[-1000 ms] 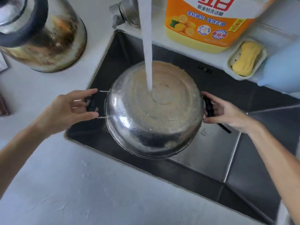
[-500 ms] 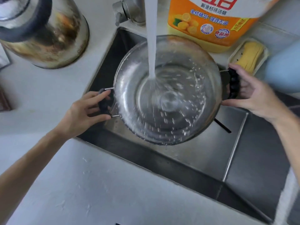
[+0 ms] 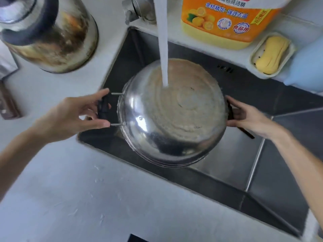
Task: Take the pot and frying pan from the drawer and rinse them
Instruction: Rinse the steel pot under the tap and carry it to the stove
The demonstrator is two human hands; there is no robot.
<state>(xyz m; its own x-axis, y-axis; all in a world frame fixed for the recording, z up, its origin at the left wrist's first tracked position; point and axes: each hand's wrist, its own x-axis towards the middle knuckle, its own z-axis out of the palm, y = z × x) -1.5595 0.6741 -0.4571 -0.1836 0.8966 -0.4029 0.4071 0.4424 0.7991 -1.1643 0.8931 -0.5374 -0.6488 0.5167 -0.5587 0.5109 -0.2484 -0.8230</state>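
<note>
The stainless steel pot [image 3: 172, 113] is out of the drawer and held over the sink [image 3: 227, 173], turned bottom-up. The water stream [image 3: 163, 44] from the tap [image 3: 138, 7] lands on the far part of its dull, discoloured base. The polished side wall facing the near edge shows droplets.

Grip: the left hand [image 3: 73, 116] holds the pot's left black handle [image 3: 103, 107], with thumb and fingers curled round it. The right hand [image 3: 248, 117] is curled round the right handle, which is mostly hidden behind the pot's rim and the fingers. The pot hangs between the two hands and does not appear to touch the sink floor.

Progress, as judged: retrieval of the pot is done and rinsing of its outside is under way. Whether the inside is already rinsed cannot be told from this view. No frying pan can be identified; a thin dark bar [image 3: 247, 134] shows under the right hand, and what it belongs to cannot be told. The pan's rinse is therefore taken as outstanding.

Surroundings: a scorched steel kettle [image 3: 52, 37] stands on the counter [image 3: 78, 198] at far left. An orange detergent bottle [image 3: 225, 23] and a soap dish with yellow soap [image 3: 271, 55] stand behind the sink at far right.
</note>
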